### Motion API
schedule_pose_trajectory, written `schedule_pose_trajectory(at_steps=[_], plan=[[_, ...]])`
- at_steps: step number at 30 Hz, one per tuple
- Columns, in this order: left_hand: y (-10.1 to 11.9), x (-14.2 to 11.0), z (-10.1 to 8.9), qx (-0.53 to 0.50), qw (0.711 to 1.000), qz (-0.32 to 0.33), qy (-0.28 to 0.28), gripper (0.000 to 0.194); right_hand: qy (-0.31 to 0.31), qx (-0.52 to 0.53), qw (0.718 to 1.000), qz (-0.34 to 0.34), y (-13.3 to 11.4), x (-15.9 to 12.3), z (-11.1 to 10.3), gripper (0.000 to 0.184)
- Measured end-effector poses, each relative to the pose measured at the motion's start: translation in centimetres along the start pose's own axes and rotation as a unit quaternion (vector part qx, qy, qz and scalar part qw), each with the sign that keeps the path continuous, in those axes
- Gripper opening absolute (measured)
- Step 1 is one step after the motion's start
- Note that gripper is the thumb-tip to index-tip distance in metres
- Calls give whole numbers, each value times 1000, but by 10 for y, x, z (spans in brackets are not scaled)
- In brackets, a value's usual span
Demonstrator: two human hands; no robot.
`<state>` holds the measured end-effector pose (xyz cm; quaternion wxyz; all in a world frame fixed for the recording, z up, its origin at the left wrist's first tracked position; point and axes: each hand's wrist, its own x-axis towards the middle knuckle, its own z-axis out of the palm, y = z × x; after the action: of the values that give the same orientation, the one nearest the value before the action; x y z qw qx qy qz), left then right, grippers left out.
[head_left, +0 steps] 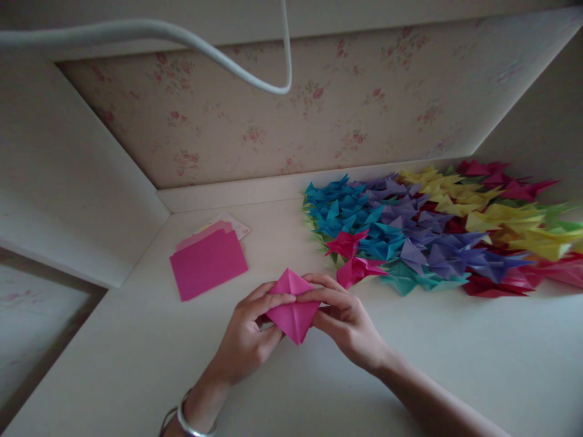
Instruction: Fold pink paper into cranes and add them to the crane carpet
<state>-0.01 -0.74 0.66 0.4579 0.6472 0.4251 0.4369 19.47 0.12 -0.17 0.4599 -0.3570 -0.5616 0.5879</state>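
A folded pink origami paper (296, 317), diamond-shaped with a crease down its middle, is held up over the white table. My left hand (255, 331) grips its left side, thumb underneath and a fingertip resting on the upper face. From the other side my right hand (341, 315) pinches the paper, its index finger pressing near the centre crease. Both hands are closed on it. The underside of the paper and some fingertips are hidden. Just beyond my right hand lies a pink folded paper piece (357, 270).
Left on the white table (150, 340) lies a stack of magenta paper sheets (209, 264). Many folded paper figures (410, 224) in blue, purple, yellow and red cover the right rear. A white cable (228, 64) hangs before the floral back panel (273, 121).
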Motion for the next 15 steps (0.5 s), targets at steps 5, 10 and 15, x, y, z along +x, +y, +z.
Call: schedule_pose_trajectory(at_steps=[5,10,15], plan=[[-1,2,-1,19,1000,-7,-14,30,-6,10,1000,-10,0,1,-1,17],[0,4,-4,53,999,9,-4,17,-27,4,1000,-1,0,1,-2,14],[8,4,2,37,999,-18,-3,18,-18,-37,999,-5,1,4,0,20]])
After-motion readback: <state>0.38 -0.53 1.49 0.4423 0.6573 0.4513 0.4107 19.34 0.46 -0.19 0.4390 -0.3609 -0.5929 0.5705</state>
